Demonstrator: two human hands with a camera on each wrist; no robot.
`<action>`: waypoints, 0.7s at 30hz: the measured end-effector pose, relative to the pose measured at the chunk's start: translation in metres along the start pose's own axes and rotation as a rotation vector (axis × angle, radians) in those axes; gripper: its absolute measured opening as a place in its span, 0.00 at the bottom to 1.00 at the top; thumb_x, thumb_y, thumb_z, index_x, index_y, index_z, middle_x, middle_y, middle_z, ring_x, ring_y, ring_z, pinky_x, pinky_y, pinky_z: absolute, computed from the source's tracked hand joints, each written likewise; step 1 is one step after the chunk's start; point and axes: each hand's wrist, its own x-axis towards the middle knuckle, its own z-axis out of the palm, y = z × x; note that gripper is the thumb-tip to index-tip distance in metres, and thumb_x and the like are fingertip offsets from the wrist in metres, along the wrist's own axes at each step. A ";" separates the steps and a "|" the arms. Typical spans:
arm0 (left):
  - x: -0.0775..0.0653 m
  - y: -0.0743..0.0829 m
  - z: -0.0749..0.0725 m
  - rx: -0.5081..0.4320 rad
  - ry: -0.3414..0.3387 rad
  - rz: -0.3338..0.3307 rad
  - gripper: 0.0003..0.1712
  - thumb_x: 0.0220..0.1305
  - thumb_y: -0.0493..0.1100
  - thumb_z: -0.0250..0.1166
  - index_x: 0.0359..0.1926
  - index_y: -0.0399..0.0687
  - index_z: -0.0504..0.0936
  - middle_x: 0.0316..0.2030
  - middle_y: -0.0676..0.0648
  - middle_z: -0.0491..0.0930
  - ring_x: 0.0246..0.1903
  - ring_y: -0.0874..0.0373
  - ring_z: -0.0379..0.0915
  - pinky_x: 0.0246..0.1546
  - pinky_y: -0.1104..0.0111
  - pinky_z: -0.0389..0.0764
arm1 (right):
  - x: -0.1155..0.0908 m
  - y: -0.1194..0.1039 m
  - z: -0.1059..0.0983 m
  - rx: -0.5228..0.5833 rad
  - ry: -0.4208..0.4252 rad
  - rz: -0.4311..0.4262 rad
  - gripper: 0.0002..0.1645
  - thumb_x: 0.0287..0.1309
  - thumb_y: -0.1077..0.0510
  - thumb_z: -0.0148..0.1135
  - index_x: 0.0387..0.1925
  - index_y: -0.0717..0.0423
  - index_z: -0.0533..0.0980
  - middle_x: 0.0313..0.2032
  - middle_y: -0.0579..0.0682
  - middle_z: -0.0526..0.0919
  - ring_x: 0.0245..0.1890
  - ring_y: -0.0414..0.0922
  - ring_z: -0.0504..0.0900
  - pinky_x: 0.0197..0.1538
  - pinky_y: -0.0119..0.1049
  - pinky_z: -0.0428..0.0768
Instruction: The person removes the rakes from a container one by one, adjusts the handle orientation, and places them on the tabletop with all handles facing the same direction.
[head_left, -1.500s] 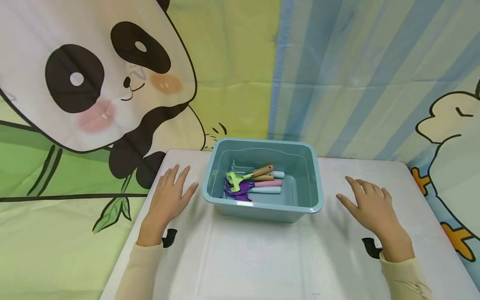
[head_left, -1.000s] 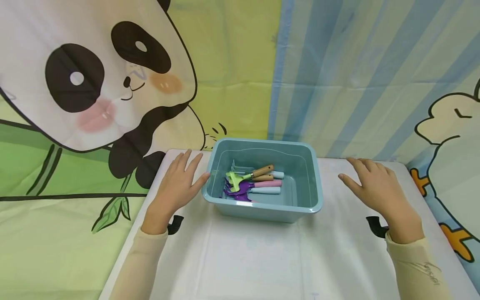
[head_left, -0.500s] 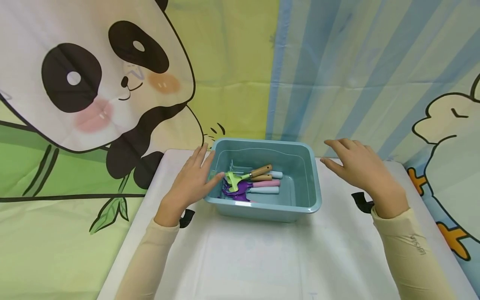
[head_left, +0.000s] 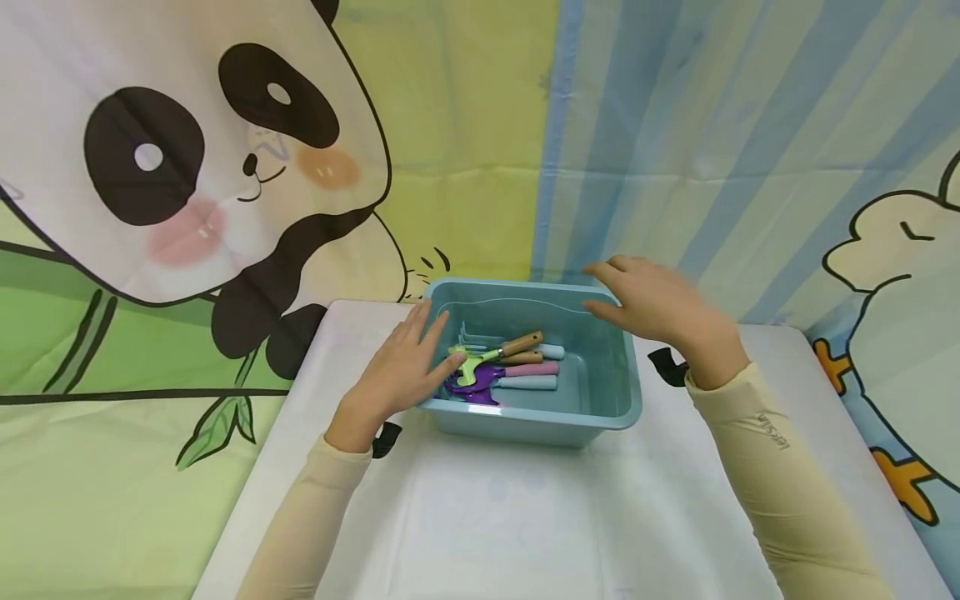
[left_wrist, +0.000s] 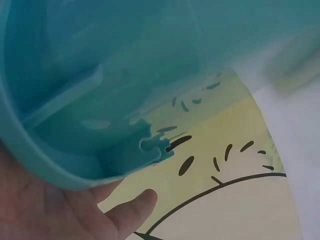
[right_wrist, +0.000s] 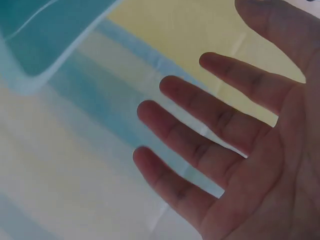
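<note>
A blue-green plastic bin (head_left: 540, 418) holds several small garden tools. On top lies a lime-green rake (head_left: 478, 362) with a wooden handle, beside a purple tool (head_left: 480, 382), a pink handle (head_left: 531, 368) and a light blue handle (head_left: 529, 382). Over the bin's left side is my left hand (head_left: 397, 367), fingers extended; whether it touches the rim cannot be told. My right hand (head_left: 660, 304) hovers at the back right corner. Its fingers (right_wrist: 200, 150) are spread and hold nothing in the right wrist view, with the bin's corner (right_wrist: 35, 75) apart from them.
The bin stands near the back edge of a white-covered table (head_left: 510, 517). Behind it hangs a printed curtain (head_left: 465, 167) with a panda, and a white bird figure (head_left: 900, 333) at right. Black pieces (head_left: 667, 367) sit at both wrists.
Both hands have moved inward and forward to the bin. The right came from the table's right side to the back right corner; the left now overlaps the left rim. The tools have not moved.
</note>
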 end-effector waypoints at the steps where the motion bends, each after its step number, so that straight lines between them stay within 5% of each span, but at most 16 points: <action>1: 0.001 0.001 0.001 -0.006 -0.001 0.002 0.51 0.72 0.75 0.36 0.79 0.41 0.51 0.78 0.37 0.39 0.77 0.43 0.33 0.72 0.49 0.46 | 0.005 -0.001 0.001 0.015 -0.014 -0.008 0.33 0.69 0.47 0.62 0.69 0.56 0.68 0.61 0.60 0.74 0.60 0.60 0.74 0.58 0.58 0.72; 12: 0.001 0.004 0.004 0.003 -0.024 -0.017 0.54 0.69 0.78 0.34 0.79 0.43 0.51 0.78 0.37 0.39 0.77 0.45 0.31 0.73 0.50 0.45 | 0.059 -0.015 0.024 0.277 -0.181 -0.227 0.29 0.71 0.51 0.60 0.66 0.63 0.70 0.62 0.59 0.75 0.61 0.57 0.75 0.60 0.54 0.72; 21: -0.001 0.005 0.004 -0.004 -0.035 -0.027 0.53 0.69 0.77 0.35 0.79 0.43 0.52 0.78 0.36 0.39 0.77 0.45 0.32 0.73 0.50 0.46 | 0.092 -0.019 0.057 0.362 -0.269 -0.218 0.29 0.71 0.53 0.60 0.67 0.61 0.70 0.63 0.59 0.75 0.62 0.58 0.73 0.60 0.54 0.73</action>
